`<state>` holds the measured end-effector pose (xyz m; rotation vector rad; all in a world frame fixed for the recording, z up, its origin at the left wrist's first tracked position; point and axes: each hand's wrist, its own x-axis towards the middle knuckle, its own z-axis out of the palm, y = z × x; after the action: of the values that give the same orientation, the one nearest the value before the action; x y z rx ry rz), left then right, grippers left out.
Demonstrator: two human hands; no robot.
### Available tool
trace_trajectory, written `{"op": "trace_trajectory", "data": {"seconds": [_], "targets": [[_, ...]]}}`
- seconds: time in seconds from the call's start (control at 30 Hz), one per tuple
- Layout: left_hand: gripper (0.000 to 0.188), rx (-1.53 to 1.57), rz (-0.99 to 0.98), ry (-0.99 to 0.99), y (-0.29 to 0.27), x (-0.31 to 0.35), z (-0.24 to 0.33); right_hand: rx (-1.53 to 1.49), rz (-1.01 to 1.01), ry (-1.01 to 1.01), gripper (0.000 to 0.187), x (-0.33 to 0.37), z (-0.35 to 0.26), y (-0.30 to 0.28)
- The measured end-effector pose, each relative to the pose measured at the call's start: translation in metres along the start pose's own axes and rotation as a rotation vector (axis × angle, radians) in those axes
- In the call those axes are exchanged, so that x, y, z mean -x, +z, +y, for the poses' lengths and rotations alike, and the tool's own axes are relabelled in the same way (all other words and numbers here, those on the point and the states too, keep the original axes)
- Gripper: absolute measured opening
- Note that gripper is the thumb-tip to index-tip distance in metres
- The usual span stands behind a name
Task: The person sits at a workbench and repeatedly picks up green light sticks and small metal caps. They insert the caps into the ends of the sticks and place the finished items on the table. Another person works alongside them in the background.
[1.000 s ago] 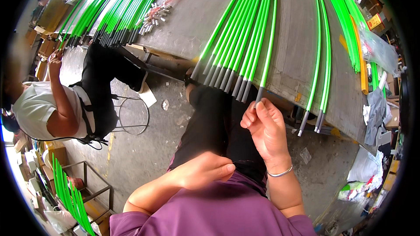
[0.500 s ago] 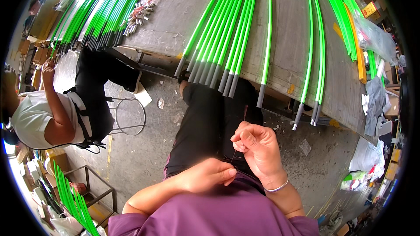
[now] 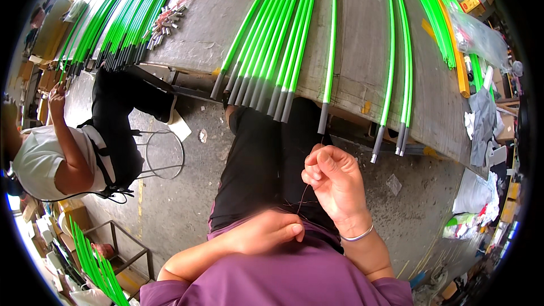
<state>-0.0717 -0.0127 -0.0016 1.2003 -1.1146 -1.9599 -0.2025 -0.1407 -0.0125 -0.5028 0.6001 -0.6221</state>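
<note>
My right hand (image 3: pixel 335 184), with a bracelet at the wrist, is raised in a pinch on a thin dark thread (image 3: pixel 302 197). The thread trails down toward my lap, and a fine end shows above the fingers, close under the dark tip of a single green rod (image 3: pixel 329 73). My left hand (image 3: pixel 271 232) is lower, in front of my purple shirt, its fingers curled together with the thumb on top. Loose thread passes just above it; what it holds is hidden. More green rods (image 3: pixel 272 34) with dark grey ends overhang the table edge.
The grey table (image 3: pixel 362 39) also bears other green rods and a heap of small metal pieces (image 3: pixel 165 24) with red threads. At left sits a co-worker (image 3: pixel 54 161) beside a round stool (image 3: pixel 164 154). Plastic bags and cloth (image 3: pixel 484 130) crowd the right side.
My right hand has risen a little, closer to the single rod's end, still pinching the thread. My left hand has stayed nearly in place. The table and rods appear shifted slightly left.
</note>
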Motion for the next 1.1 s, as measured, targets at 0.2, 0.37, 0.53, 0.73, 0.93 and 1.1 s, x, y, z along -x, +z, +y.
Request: {"op": "trace_trajectory", "data": {"seconds": [0.2,0.37,0.53,0.73,0.93,1.1], "targets": [[0.034,0.069,-0.018,0.013,0.000,0.004,-0.007,-0.003,-0.004,0.012,0.019,-0.006,-0.003,0.003],[0.035,0.103,-0.050,0.040,-0.002,0.002,-0.008,-0.006,-0.045,0.033,0.019,-0.005,-0.004,0.002],[0.034,0.167,0.110,0.166,0.005,0.001,-0.013,0.017,-0.029,0.042,0.019,-0.003,-0.002,-0.001],[0.032,0.460,0.349,0.072,0.005,0.004,-0.022,0.076,-0.015,-0.031,0.019,-0.002,-0.001,0.003],[0.036,0.303,0.314,0.243,0.014,0.022,-0.027,-0.012,-0.102,-0.121,0.013,-0.007,-0.004,0.007],[0.038,0.292,0.327,0.321,0.014,0.030,-0.032,0.054,-0.137,-0.312,0.022,-0.003,-0.021,0.017]]}}
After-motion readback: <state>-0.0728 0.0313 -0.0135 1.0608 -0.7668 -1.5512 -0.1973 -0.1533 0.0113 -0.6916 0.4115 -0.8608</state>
